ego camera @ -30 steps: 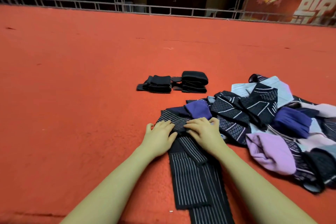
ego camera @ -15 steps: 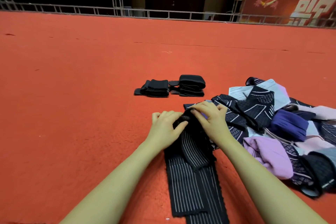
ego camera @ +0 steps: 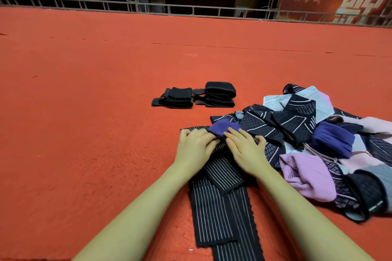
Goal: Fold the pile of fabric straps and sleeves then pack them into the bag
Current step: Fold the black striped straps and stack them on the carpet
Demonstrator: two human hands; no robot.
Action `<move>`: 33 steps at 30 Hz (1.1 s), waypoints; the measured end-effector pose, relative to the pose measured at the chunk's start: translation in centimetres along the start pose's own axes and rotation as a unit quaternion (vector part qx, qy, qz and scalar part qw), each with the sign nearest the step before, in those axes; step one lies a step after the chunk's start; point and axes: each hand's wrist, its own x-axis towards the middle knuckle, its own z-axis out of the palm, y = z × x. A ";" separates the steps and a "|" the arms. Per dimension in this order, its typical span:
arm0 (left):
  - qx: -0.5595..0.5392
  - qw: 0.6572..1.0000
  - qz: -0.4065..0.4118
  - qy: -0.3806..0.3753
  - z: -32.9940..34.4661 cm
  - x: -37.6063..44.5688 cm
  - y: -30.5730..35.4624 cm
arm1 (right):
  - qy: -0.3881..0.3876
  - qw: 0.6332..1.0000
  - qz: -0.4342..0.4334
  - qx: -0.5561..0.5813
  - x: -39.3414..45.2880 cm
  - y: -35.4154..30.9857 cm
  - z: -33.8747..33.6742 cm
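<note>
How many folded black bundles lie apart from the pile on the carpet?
2: the left bundle and the taller right bundle, side by side beyond the hands. None seems hidden.

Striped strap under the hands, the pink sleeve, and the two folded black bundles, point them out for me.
striped strap point(ego camera: 214, 216), head view, flat lower panel.
pink sleeve point(ego camera: 307, 176), head view, middle of its body.
folded black bundles point(ego camera: 220, 91), head view, top of the right bundle.

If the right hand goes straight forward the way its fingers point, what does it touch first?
Probably the purple sleeve: the right hand points up-left, its fingertips almost at that fabric's near edge. Depth is unclear.
</note>
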 end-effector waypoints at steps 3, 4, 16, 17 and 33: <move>-0.024 0.993 -0.090 0.066 -0.3 0.5 -1.0 | 0.087 0.994 0.011 0.067 -0.4 -0.5 0.1; -0.018 0.992 -0.099 0.070 -0.5 0.5 -1.5 | 0.126 0.987 -0.007 0.098 -0.7 -0.9 0.1; 0.082 0.979 -0.184 0.026 -0.8 0.0 -5.0 | -0.119 0.981 -0.144 -0.060 -3.1 -3.2 2.2; 0.089 0.977 -0.193 0.024 -0.8 0.0 -5.3 | -0.122 0.981 -0.143 -0.058 -3.0 -3.3 2.2; 0.160 0.961 -0.226 0.023 -3.6 -2.9 -11.3 | 0.029 0.993 -0.108 -0.031 -4.3 -3.7 1.6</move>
